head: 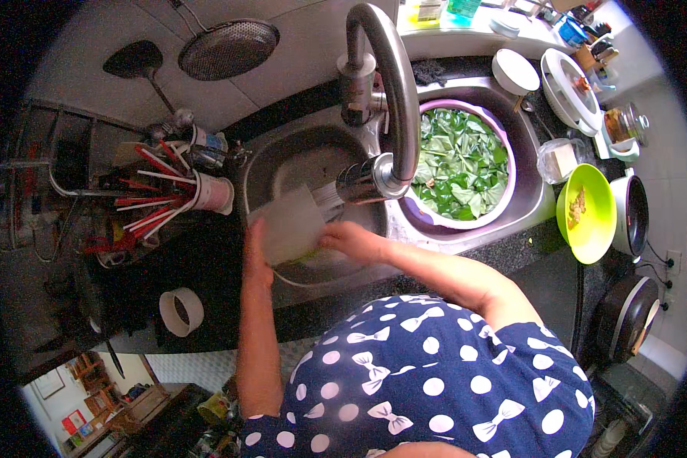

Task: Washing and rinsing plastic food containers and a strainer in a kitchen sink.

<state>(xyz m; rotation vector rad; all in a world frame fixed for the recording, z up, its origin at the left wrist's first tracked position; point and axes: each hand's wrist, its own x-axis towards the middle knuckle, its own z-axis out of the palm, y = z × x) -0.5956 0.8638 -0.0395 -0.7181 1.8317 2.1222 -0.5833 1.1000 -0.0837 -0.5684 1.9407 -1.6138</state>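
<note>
Over the left sink basin (297,149), a pale flat-sided item (292,226) is held tilted, its exact kind blurred. My left hand (257,249) grips its left edge, fingers partly hidden. At its lower right edge is my right hand (352,240), with curled fingers touching it; I cannot tell whether they hold anything else. Water (327,197) streams from the steel faucet (401,143) beside the item's upper right edge. In the right basin, a purple-rimmed round tub (510,172) holds green leaves (461,166) in water.
Left of the sink stand a holder (214,193) of red and white chopsticks and a white ring (181,312). A ladle-like strainer (229,50) and a spatula (133,59) hang on the wall. At right are a white bowl (515,71), lime-green bowl (598,223) and black pan (627,318).
</note>
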